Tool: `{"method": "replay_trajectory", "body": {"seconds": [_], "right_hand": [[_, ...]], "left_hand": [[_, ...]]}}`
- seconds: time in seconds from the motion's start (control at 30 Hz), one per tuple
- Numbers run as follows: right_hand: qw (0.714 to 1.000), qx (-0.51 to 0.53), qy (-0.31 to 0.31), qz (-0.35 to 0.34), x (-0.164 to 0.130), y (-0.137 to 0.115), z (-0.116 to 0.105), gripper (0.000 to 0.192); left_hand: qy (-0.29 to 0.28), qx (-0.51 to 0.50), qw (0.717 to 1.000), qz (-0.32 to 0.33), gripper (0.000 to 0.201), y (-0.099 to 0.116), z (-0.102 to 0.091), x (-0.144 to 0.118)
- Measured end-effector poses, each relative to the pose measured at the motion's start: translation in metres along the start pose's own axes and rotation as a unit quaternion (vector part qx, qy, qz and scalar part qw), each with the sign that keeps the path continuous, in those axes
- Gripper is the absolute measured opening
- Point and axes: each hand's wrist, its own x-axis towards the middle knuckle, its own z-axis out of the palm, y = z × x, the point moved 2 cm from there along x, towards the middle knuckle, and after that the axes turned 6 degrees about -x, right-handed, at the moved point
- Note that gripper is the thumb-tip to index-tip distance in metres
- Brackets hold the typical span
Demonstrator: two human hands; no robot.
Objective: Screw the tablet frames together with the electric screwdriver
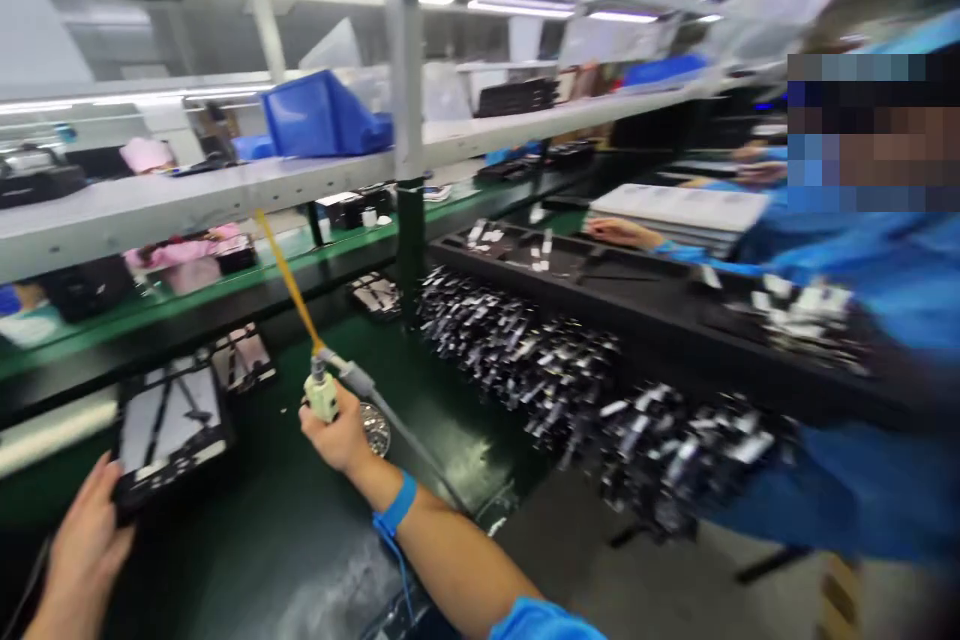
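Observation:
My right hand (337, 428) is closed around a pale-green electric screwdriver (322, 398) held upright over the green bench mat (262, 530). A yellow cord (291, 288) runs up from its top to the shelf, and a grey cable (409, 435) trails down to the right. At the lower left, my left hand (88, 535) grips the near corner of a black frame-like part (171, 420) with a grey panel in it. Its fingertips are partly hidden by the part. Just behind my right wrist lies a round dish of small shiny pieces (375, 428).
Similar parts (244, 358) lie farther back on the bench. A blue bin (319, 115) stands on the white shelf (480, 145). To the right, a long black tray (585, 285) has dense black-and-silver strips (540, 365) hanging along it. A co-worker in blue (885, 270) reaches over there.

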Motion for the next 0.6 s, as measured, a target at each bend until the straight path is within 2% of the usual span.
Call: {"method": "replay_trajectory", "body": {"seconds": [0.03, 0.07, 0.17, 0.27, 0.33, 0.4, 0.43, 0.47, 0.53, 0.6], "right_hand": [[1.0, 0.005, -0.003, 0.005, 0.001, 0.004, 0.0, 0.011], [1.0, 0.008, -0.006, 0.011, 0.002, 0.008, 0.001, 0.013], [1.0, 0.01, -0.006, 0.025, 0.002, 0.019, 0.001, 0.018], [0.999, 0.01, -0.013, 0.037, 0.002, 0.028, 0.001, 0.022], [0.999, 0.006, -0.012, 0.041, 0.002, 0.032, 0.001, 0.025], [0.999, -0.004, -0.002, 0.039, 0.002, 0.033, 0.001, 0.025], [0.999, -0.01, 0.003, 0.036, 0.001, 0.033, 0.002, 0.024], [0.999, -0.014, 0.007, 0.033, 0.001, 0.033, 0.002, 0.024], [0.999, -0.012, 0.009, 0.029, -0.001, 0.033, 0.003, 0.024], [1.0, -0.005, 0.007, 0.024, -0.002, 0.032, 0.005, 0.024]], "left_hand": [[0.013, -0.031, 0.998, -0.043, 0.045, -0.01, -0.011, -0.013], [0.004, -0.058, 0.996, -0.066, 0.048, -0.02, -0.016, -0.029], [-0.021, -0.082, 0.992, -0.097, 0.048, -0.057, -0.017, -0.083], [-0.043, -0.065, 0.989, -0.125, 0.048, -0.091, -0.021, -0.124], [-0.074, -0.01, 0.989, -0.127, 0.05, -0.105, -0.033, -0.136], [-0.127, 0.108, 0.982, -0.089, 0.055, -0.108, -0.047, -0.136], [-0.16, 0.185, 0.968, -0.052, 0.057, -0.104, -0.054, -0.133], [-0.195, 0.263, 0.945, -0.002, 0.057, -0.099, -0.059, -0.13], [-0.252, 0.386, 0.88, 0.116, 0.051, -0.083, -0.064, -0.124], [-0.304, 0.446, 0.811, 0.225, 0.041, -0.067, -0.06, -0.121]]}}
